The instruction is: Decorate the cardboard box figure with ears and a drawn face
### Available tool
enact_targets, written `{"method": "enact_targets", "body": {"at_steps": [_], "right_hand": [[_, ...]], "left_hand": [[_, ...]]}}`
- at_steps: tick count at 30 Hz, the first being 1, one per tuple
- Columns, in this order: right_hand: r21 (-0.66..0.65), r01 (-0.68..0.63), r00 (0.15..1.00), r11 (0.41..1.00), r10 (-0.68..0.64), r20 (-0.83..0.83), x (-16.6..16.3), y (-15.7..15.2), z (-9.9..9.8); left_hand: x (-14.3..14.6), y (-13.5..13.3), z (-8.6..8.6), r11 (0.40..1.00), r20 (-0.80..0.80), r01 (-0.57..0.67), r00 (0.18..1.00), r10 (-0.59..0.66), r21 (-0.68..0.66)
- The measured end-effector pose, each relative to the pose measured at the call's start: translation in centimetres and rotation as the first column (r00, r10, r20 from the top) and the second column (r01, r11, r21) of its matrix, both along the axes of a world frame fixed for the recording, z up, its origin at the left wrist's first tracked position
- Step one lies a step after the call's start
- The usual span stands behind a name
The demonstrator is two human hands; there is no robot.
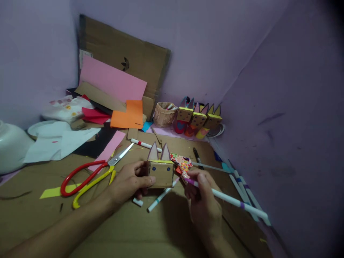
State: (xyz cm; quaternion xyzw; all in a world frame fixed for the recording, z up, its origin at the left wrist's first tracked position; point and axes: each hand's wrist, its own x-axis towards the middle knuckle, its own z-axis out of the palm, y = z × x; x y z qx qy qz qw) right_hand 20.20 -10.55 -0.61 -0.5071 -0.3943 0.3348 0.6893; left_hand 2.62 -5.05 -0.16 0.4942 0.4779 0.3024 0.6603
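My left hand [131, 182] grips a small cardboard cat head [161, 176] by its left side, thumb across the front. Two pointed ears, a yellow strip along the top edge and two dark eyes show on it. In my right hand [202, 200] is a white marker [236, 202] with a purple tip, held like a pen. The tip points left, close to the head's right side; whether it touches cannot be told. Behind the two lies a flower-patterned piece [182, 163] with a small red shape. A teal-banded marker [161, 199] and a white cap [138, 202] lie below the head.
Red-and-yellow scissors [107, 166] lie open at left, beside yellow paper strips. Coloured paper [127, 116] and a cardboard box [120, 46] are behind. A woven basket [164, 114] and three cat figures [199, 120] stand at the back. Markers [248, 195] lie along the right wall.
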Motion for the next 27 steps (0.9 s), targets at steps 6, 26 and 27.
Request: {"method": "enact_targets", "body": {"at_steps": [6,26,27], "right_hand": [[-0.014,-0.079,0.956,0.997,0.080,0.283,-0.8,-0.3,0.0],[-0.075,-0.203,0.952,0.976,0.215,0.219,-0.7,0.0,-1.9],[-0.069,-0.206,0.943,0.976,0.217,0.253,-0.6,-0.1,-2.1]], "left_hand": [[0.1,0.3,-0.2,0.999,0.037,0.005,0.999,-0.004,-0.031],[-0.2,0.6,-0.5,0.996,0.064,-0.013,0.998,0.019,-0.087],[-0.2,0.7,-0.5,0.996,0.063,-0.010,0.998,0.015,-0.090]]}}
